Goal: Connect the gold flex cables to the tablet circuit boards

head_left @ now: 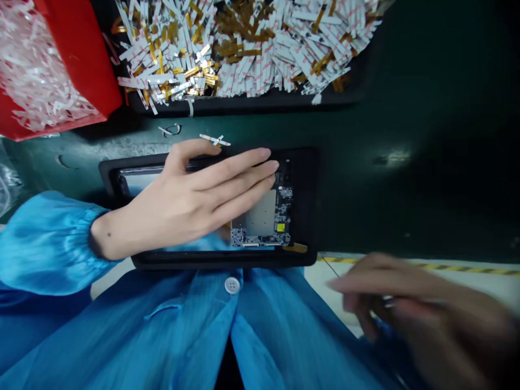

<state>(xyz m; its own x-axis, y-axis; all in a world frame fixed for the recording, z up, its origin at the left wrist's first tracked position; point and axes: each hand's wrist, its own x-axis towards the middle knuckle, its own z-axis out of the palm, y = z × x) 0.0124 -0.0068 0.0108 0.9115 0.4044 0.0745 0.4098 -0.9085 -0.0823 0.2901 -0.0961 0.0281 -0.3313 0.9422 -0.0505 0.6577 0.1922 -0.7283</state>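
Note:
My left hand [195,197] lies over a black tablet frame [221,261], its fingers stretched out and resting at the upper edge of a circuit board. The circuit board [262,216] sits in the right part of the frame and carries a yellow square sticker [280,227]. A brown-gold flex strip [298,248] shows at the frame's lower right. My right hand [410,303] is off to the lower right, away from the frame and smeared by motion. Its fingers are curled, and a small shiny spot shows between them; what it holds, if anything, cannot be made out.
A black tray [260,103] full of white and gold strips stands at the top. At the upper left is a red bin [87,59] with pale shredded strips. Loose strips [215,140] lie on the dark green table [390,206]. Yellow-black tape [459,268] runs along its near edge.

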